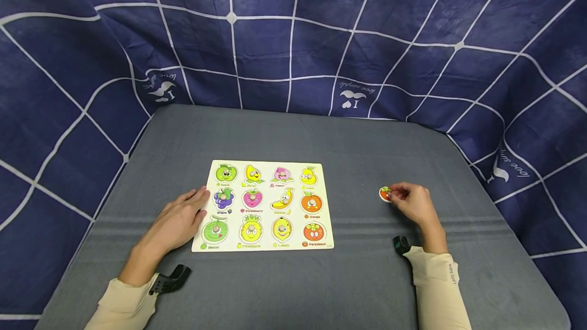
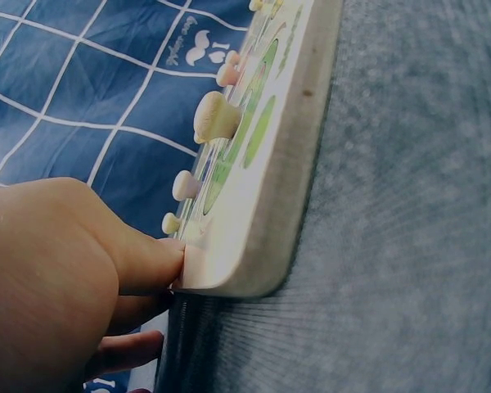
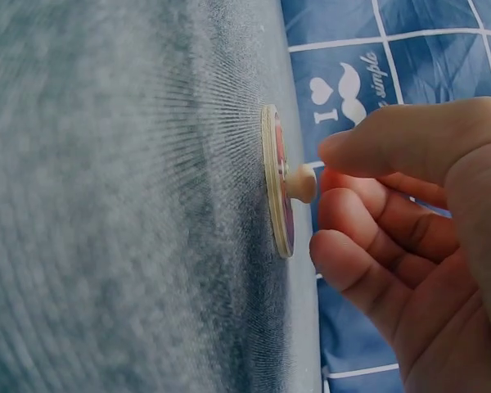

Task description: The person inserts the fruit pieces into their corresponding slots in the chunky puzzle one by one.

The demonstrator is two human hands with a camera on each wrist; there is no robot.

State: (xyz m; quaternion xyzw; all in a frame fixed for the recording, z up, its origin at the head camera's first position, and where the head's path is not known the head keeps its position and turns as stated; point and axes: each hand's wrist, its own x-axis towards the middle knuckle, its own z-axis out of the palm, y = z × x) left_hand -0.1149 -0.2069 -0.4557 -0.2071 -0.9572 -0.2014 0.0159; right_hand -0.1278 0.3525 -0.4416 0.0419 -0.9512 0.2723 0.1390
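Observation:
A pale wooden fruit puzzle board point(image 1: 266, 208) lies flat on the grey cloth, with knobbed fruit pieces in it. The persimmon spot point(image 1: 314, 231) at its near right shows a printed picture and no knob. My left hand point(image 1: 176, 220) rests along the board's left edge, fingers extended, the thumb touching the edge near the corner in the left wrist view. Off to the right, a round persimmon piece point(image 1: 384, 194) lies on the cloth, seen edge-on with its knob point(image 3: 303, 184) in the right wrist view. My right hand point(image 1: 412, 202) has its loosely bent fingertips right at that knob, which shows uncovered.
The table point(image 1: 275, 289) is covered in grey cloth with a faint crease running across it. A blue curtain point(image 1: 293, 39) with white grid lines stands behind and at both sides. Black bands point(image 1: 170, 280) with cameras sit on both wrists, over cream sleeves.

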